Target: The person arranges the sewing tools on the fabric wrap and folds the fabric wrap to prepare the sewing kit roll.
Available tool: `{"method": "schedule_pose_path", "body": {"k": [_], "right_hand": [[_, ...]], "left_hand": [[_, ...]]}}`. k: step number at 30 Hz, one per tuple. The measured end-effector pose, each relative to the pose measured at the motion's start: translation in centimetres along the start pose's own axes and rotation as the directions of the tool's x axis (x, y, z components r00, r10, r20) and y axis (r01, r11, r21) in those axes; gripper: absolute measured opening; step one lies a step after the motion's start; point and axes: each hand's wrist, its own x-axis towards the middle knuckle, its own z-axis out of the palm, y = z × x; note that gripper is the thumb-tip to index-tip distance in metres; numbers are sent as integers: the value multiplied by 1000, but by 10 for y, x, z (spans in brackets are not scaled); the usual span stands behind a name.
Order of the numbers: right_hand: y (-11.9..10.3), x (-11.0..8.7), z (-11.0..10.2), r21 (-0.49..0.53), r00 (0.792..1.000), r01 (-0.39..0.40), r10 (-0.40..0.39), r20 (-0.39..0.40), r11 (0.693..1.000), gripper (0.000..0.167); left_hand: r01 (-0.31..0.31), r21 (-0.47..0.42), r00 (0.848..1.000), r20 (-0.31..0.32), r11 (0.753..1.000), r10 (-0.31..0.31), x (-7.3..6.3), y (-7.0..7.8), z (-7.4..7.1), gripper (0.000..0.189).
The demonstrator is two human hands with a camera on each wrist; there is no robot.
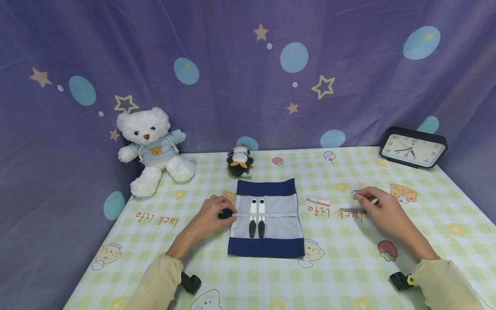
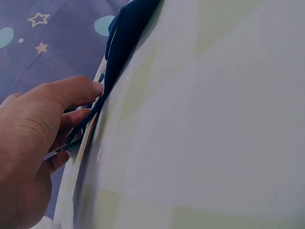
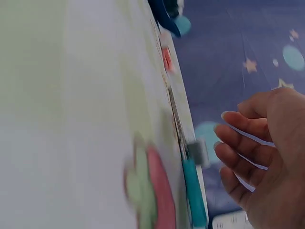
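Note:
A navy and grey cloth pouch (image 1: 265,248) lies unfolded mid-table. Two slim tools with white upper parts and black ends (image 1: 252,228) are tucked under its light band. At the pouch's left side my left hand (image 1: 211,215) pinches its navy edge (image 2: 125,45), thumb on top and fingers curled beneath. Over on the right, my right hand (image 1: 381,211) hovers with loosely bent fingers, no object between them. Below it lies a tool with a thin metal shaft (image 1: 351,210) and teal handle (image 3: 194,193); the hand hides that handle in the head view. Beside it is a small silver-grey block (image 3: 198,152).
A small pink and white tube (image 1: 319,201) lies between pouch and right hand. Behind the pouch stands a plush penguin (image 1: 239,162). A white teddy bear (image 1: 155,150) sits back left, and a black-framed clock (image 1: 413,148) stands back right. A purple curtain (image 1: 232,73) borders the checked table.

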Motion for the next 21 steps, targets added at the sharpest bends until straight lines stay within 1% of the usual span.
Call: {"method": "schedule_pose_path", "body": {"k": [4,7,9,14,21], "right_hand": [[14,-9,-13,-12,998,-52,51,-46,999,17],[24,-15,-20,-17,994,-88,87,-60,996,19],[30,-19,-24,-26,992,-111,110,-60,993,22],[42,-27,-31,-49,987,-159,158,-28,986,26],[52,-34,-32,-78,985,-174,174,-3,982,22]], "left_hand": [[3,-1,1000,6,1000,-3,-1,-1,0,13],[6,-7,1000,6,1000,-6,-1,-1,-1,13],[7,-12,1000,5,1000,-7,-2,-1,-1,13],[9,-26,1000,-1,1000,-9,-2,-2,-1,11],[13,-53,1000,0,998,-13,-3,-4,0,8]]}}
